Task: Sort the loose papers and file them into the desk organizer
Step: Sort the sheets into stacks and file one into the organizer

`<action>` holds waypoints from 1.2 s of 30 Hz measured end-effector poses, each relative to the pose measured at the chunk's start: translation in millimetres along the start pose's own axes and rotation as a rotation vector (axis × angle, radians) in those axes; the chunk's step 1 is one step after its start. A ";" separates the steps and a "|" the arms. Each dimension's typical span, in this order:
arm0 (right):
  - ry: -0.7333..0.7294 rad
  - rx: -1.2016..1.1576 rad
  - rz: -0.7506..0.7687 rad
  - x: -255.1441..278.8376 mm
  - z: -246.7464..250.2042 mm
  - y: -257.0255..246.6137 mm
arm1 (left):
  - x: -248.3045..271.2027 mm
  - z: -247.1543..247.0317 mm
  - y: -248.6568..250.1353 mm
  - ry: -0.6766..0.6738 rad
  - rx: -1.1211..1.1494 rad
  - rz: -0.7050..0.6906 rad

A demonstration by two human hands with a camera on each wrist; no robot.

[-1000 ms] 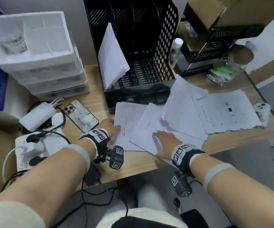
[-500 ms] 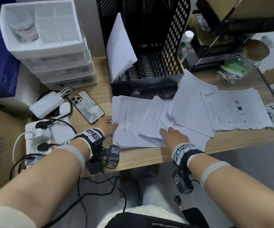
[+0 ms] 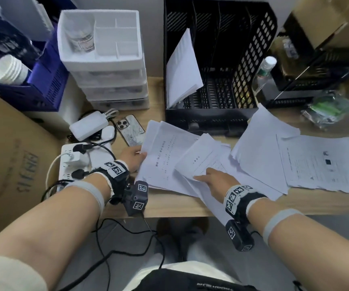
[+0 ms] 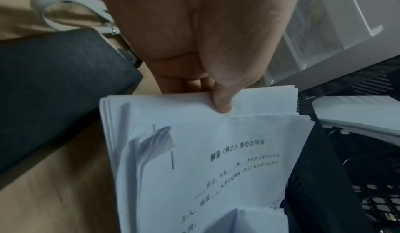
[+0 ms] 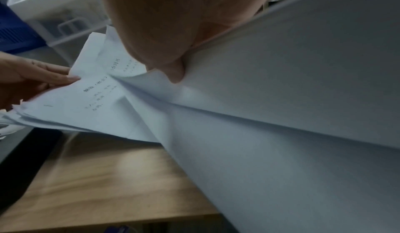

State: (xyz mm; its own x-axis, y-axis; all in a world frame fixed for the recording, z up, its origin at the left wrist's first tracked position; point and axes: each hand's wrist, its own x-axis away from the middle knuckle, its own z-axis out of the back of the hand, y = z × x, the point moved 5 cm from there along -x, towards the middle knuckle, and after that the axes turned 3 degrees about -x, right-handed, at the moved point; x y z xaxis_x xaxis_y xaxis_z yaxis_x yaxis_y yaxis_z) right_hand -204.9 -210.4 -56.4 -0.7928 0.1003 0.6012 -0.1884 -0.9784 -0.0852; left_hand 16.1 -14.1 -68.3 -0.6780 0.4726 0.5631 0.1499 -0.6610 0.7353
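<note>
A black mesh desk organizer (image 3: 243, 66) stands at the back of the wooden desk (image 3: 169, 203), with one sheaf of papers (image 3: 182, 68) leaning in its left slot. Loose white papers lie fanned in front of it. My left hand (image 3: 134, 158) pinches the left edge of a printed stack (image 3: 163, 156), thumb (image 4: 220, 103) on top of the stack (image 4: 216, 159) and fingers beneath. My right hand (image 3: 210, 178) grips a smaller sheaf (image 3: 203, 160) overlapping that stack; its thumb (image 5: 175, 74) presses into the sheets (image 5: 281, 82), which hide the fingers. More sheets (image 3: 320, 162) lie to the right.
A phone (image 3: 130, 131), power bank (image 3: 88, 127) and power strip (image 3: 73, 160) with cables sit left of the papers. A white drawer unit (image 3: 104, 59) stands behind them. A bottle (image 3: 263, 74) and black rack (image 3: 316, 66) are at the right, a cardboard box (image 3: 12, 154) far left.
My left hand has gone from resting at the stack's edge to pinching it, and the stack has turned and slid left. My right hand has curled onto the overlapping sheaf.
</note>
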 end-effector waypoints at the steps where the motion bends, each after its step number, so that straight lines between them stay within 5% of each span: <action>1: -0.032 0.011 -0.020 0.6 3.2 -3.9 | 12.3 6.4 12.5 0.024 -0.013 -0.021; 7: -0.049 -0.290 -0.226 1.4 9.4 -5.8 | 22.6 51.7 30.1 0.188 -0.065 -0.150; 15: -0.063 -0.242 -0.244 -8.7 17.3 -30.0 | 36.5 92.9 37.2 0.267 -0.048 -0.155; 26: -0.040 -0.152 0.074 -14.2 42.0 -80.0 | 25.2 60.4 2.9 0.175 -0.120 -0.033; 36: -0.053 0.004 0.311 -9.5 18.2 -100.2 | 20.5 -14.0 2.7 -0.024 -0.150 -0.107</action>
State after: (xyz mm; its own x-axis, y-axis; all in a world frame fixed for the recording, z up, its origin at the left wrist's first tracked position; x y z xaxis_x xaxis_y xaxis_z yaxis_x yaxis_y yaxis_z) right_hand -168.0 -116.7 -39.2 -0.7808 -0.2134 0.5871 0.0607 -0.9613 -0.2688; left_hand -7.5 -14.4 -60.0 -0.6664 0.5574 0.4953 -0.0319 -0.6849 0.7279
